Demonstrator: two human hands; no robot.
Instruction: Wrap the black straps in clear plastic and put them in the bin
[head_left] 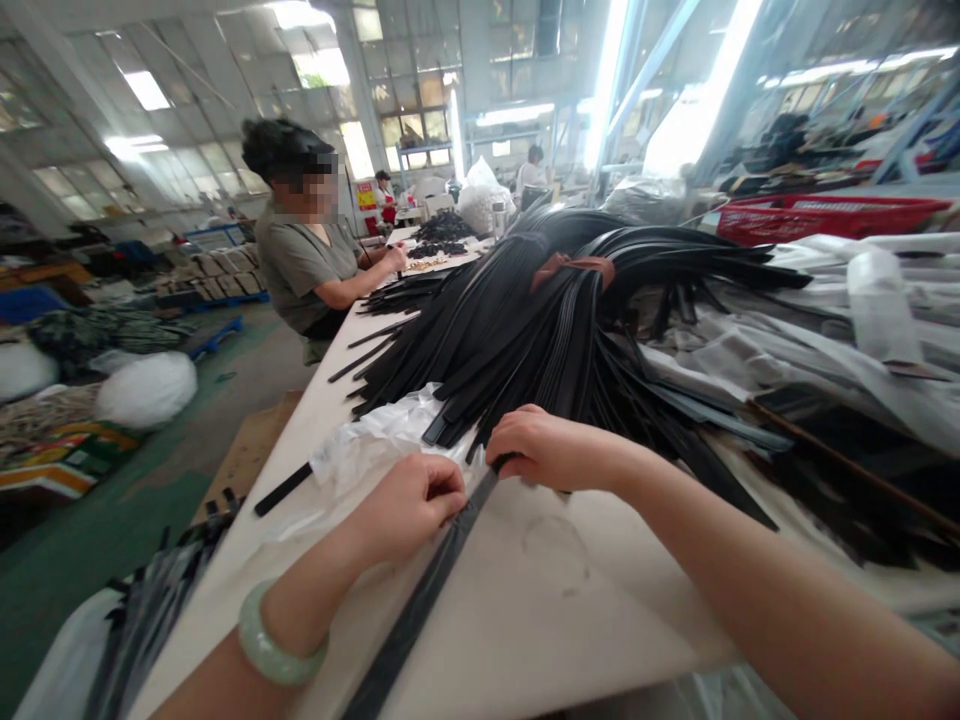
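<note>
A long black strap, apparently inside a clear plastic sleeve, runs diagonally over the white tabletop toward me. Its far end is in the curled fingers of my right hand. My left hand, wearing a pale green bangle on its wrist, is closed in a pinch at the sleeve's left edge, close to the other hand. Crumpled clear plastic sleeves lie just beyond my left hand. Past my right hand spreads a big heap of black straps, part of it tied with a brown band.
A co-worker stands at the table's left side, hands over small items. More plastic-wrapped goods and a red crate are on the right. Below the table's left edge, more straps hang or stand. White sacks sit on the floor.
</note>
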